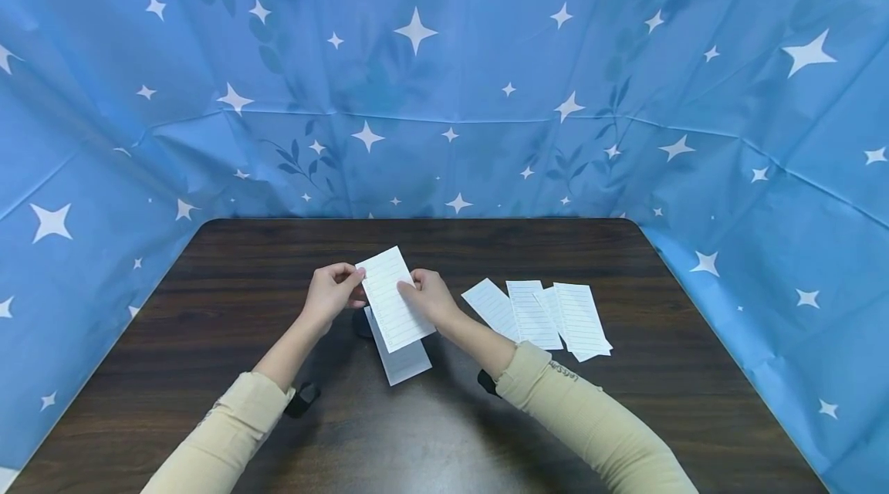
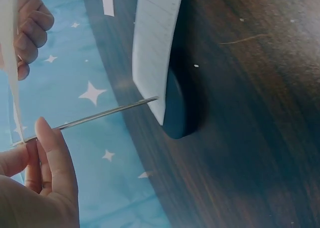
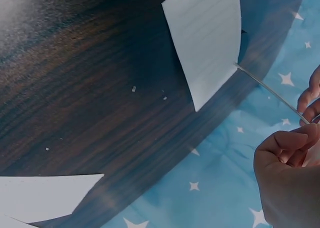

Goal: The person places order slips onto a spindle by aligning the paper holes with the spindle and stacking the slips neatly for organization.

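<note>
Both hands hold a white ruled paper card (image 1: pixel 394 305) up over the table. My left hand (image 1: pixel 332 293) pinches its left edge near a corner; my right hand (image 1: pixel 429 297) grips the right edge, thumb on the ruled face. A paper spike stands below, with a thin metal rod (image 2: pixel 100 117) rising from a round black base (image 2: pixel 177 108). In the left wrist view the rod's upper end meets the held card's edge, right at my left fingertips. Low on the rod, by the base, is another white card (image 3: pixel 210 48), tilted.
Several ruled cards (image 1: pixel 533 315) lie spread and partly overlapping on the dark wooden table (image 1: pixel 681 401), right of my hands. Small white paper bits (image 3: pixel 134 89) dot the tabletop. A blue star-patterned cloth (image 1: pixel 444 77) hangs behind and at both sides.
</note>
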Tool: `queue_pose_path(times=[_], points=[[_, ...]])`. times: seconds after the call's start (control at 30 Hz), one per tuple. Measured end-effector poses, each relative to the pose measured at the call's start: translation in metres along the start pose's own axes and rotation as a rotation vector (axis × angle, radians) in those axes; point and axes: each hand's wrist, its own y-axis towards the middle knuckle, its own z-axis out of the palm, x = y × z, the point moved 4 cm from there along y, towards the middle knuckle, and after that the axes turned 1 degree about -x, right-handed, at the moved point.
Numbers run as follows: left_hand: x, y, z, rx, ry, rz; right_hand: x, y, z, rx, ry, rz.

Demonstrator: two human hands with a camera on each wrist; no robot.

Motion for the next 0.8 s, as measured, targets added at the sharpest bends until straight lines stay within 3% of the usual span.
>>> queue_pose_path(times=[0.3,0.57,0.8], points=[[0.011,0.004,-0.001,0.012,0.097,-0.025,-0.01,0.001,0.004,0.035,-0.012,0.005],[0.017,0.007,-0.002,0.018,0.112,-0.048,-0.015,0.0,0.004,0.057,-0.003,0.009],[0.022,0.008,-0.003,0.026,0.131,-0.066,-0.023,-0.001,0.001,0.024,-0.028,0.048]])
